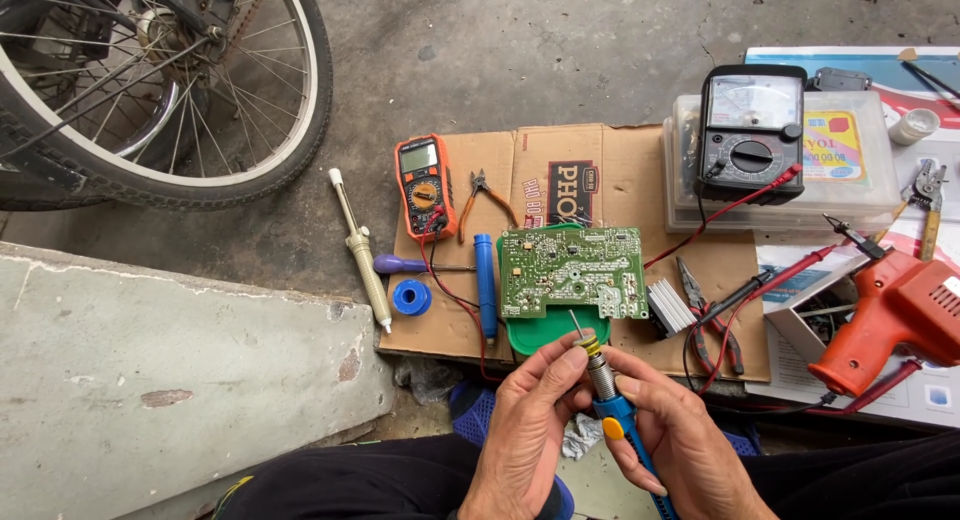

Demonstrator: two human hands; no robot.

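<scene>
My right hand (690, 445) grips the blue handle of a soldering iron (612, 405) that points up and away from me. My left hand (525, 425) pinches the yellow collar near the iron's metal tip (579, 325). Just beyond the tip lies a green circuit board (570, 270), resting on a green plastic base (545, 338) on a sheet of cardboard (620, 175).
On the cardboard lie an orange digital multimeter (425, 185), small pliers (485, 200), a blue tool (485, 280), a solder roll (411, 297), a desoldering pump (362, 250) and a heat sink (672, 307). An analog meter (752, 130) sits on a clear box; an orange soldering gun (895, 315) is right. A bicycle wheel (170, 90) stands top left.
</scene>
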